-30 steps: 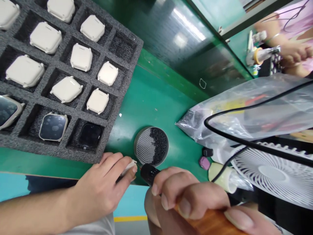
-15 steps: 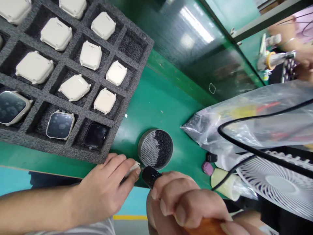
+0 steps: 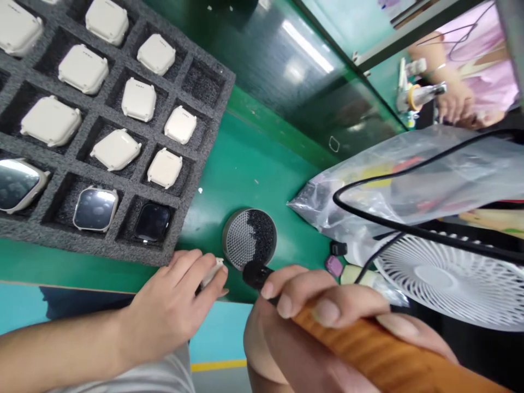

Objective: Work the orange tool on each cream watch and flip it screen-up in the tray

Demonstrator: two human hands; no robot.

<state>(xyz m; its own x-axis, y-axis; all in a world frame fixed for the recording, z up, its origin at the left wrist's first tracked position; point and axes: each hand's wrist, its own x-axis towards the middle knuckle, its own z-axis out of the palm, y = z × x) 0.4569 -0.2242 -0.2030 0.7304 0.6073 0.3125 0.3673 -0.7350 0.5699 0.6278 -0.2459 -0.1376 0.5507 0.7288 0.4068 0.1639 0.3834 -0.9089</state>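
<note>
My left hand [image 3: 176, 300] is closed around a white watch case [image 3: 212, 273], mostly hidden by the fingers, near the front edge of the green table. My right hand [image 3: 323, 300] grips an orange electric screwdriver [image 3: 356, 344]. Its black nose [image 3: 256, 274] overlaps the near rim of a round screw dish [image 3: 238, 237]; the bit itself is hidden. Tiny black screws [image 3: 262, 237] cover the right half of the dish, while its left half shows bare perforated plate. Left of the dish lies a grey foam tray [image 3: 143, 252] holding several white watch cases [image 3: 139, 99], some screen side up [image 3: 96, 208].
A black cable [image 3: 368, 215] loops over a clear plastic bag [image 3: 327, 191] on the right. Below it stand a white fan [image 3: 438, 278] and small black and purple pieces [image 3: 334, 266]. A co-worker's hands [image 3: 456, 101] show beyond a dark glossy panel [image 3: 282, 71].
The screwdriver has come away from the watch case and its nose now sits at the dish rim. More of the orange body shows. The whole view has shifted slightly.
</note>
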